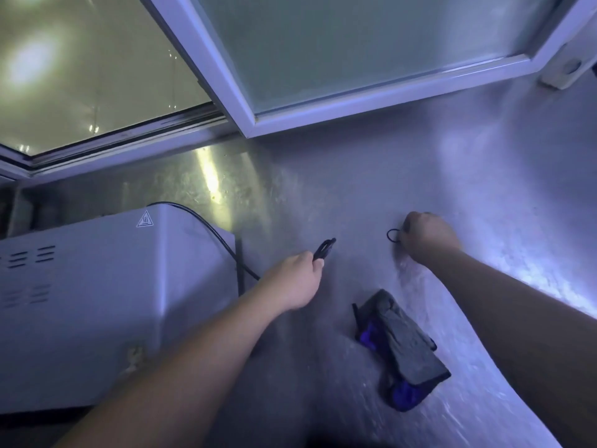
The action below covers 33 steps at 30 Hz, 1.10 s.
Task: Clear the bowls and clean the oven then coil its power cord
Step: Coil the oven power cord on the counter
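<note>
On the steel counter (371, 176), beside the white oven (97, 286), both hands work with the black power cord (213, 234). The cord comes over the back corner of the oven, runs down its side and goes into the left hand (298, 279). This hand has its fingers (318, 263) curled around a folded bunch of the cord, and a short end of the bunch stands out above the thumb. The right hand (426, 236) is closed like a fist near the middle of the counter, and a small black loop (392, 236) shows at its left side, pinched between the fingers. The two hands are apart, and no cord is visible between them.

A folded dark cleaning cloth (400, 347) with some blue in it lies on the counter near the person, below the right hand. No bowls are in view, so I judge that the coiling step is now going on.

What could go wrong: the bunch in the left hand looks loose, so it may spring open if the grip becomes weak. If the person pulls too hard, the cord may drag on the oven corner.

Hard to see: whether the small loop is a part of the cord or a separate tie. The plug is not visible. The front of the oven is cut off at the left edge, so I cannot tell if it is clean. The light is dim and bluish.
</note>
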Motion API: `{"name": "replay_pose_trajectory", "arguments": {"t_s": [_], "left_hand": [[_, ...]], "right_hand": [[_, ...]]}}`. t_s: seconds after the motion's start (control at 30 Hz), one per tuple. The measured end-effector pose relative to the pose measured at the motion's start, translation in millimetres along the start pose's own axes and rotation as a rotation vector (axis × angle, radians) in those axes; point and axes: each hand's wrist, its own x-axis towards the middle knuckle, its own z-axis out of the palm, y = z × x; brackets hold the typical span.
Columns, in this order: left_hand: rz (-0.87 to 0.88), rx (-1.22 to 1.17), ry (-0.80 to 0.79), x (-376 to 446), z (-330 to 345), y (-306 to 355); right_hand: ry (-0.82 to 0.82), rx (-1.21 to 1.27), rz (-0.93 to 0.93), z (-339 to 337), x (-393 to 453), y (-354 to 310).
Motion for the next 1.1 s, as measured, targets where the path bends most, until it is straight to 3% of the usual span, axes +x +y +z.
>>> {"name": "replay_pose_trajectory", "arguments": {"t_s": [0.33,0.67,0.93,1.0,1.1], "left_hand": [[-0.048,-0.038,0.013,7.4,-1.3,-4.7],[-0.008,-0.040,0.023,-5.9,-10.5,-3.3],[0.036,-0.055,0.027,-30.4,-18.0,0.1],[0.047,-0.042,0.037,-36.1,-17.3,1.9],[0.054,-0.038,0.058,-43.5,-17.0,4.3]], "right_hand": [[-0.042,-0.170,-0.080,3.8,2.5,-13.8],[0.054,0.281,-0.248,7.6,-106.0,-86.9],[0.092,0.447,-0.484,0.6,-144.7,-89.4],[0.066,0.538,-0.454,-2.2,-151.3,-89.0],[-0.032,0.730,-0.230,-1.6,-159.6,-90.5]]}}
